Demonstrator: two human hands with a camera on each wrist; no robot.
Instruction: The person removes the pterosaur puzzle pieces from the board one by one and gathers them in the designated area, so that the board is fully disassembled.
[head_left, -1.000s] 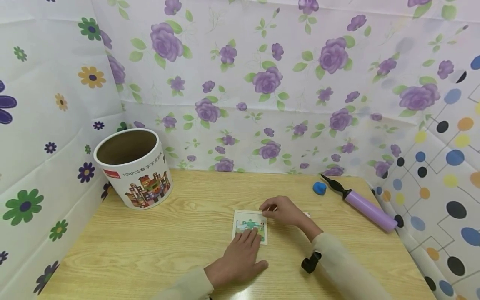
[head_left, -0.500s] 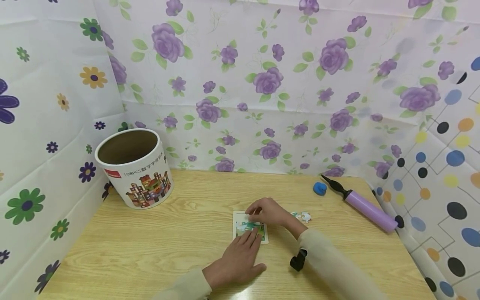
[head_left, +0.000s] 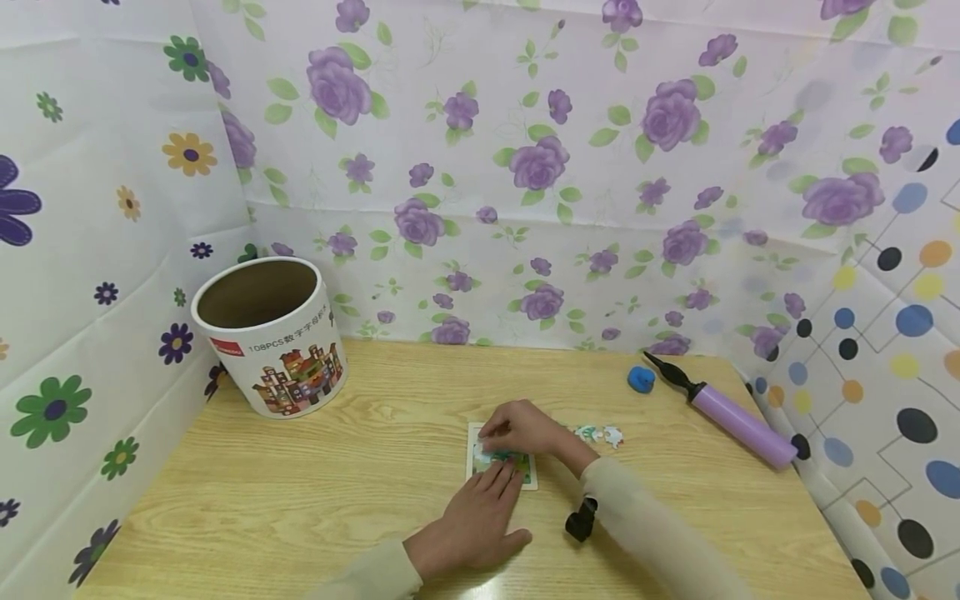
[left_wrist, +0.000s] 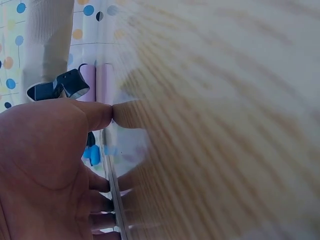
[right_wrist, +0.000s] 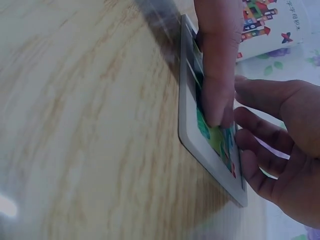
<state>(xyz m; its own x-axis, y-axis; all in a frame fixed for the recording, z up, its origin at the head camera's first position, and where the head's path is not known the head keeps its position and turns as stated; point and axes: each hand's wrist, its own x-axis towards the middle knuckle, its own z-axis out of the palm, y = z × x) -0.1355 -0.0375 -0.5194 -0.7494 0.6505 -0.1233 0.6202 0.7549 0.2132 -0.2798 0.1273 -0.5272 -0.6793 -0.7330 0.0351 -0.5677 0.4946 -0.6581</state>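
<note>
A small jigsaw puzzle board (head_left: 529,482) with a white frame and a green and blue picture lies on the table. My left hand (head_left: 480,518) rests flat from the near side, straight fingertips on the picture and thumb out on the tabletop. Above the far half of the board, my right hand (head_left: 519,427) has curled fingers and thumb brought together at a pale puzzle piece (head_left: 486,447), mostly hidden by them. In the right wrist view, a left finger (right_wrist: 218,95) covers the right fingertips' contact with the board.
Loose puzzle pieces (head_left: 612,436) lie right of the board. Farther right are a small blue toy (head_left: 641,380) and a purple hand pump (head_left: 742,423). A large white bucket (head_left: 281,358) stands at the back left. Patterned cloth (head_left: 480,208) walls the table's back and sides.
My right hand has moved left from the board's far right corner to over its far half, uncovering the loose pieces on the right. The left hand has stayed in place.
</note>
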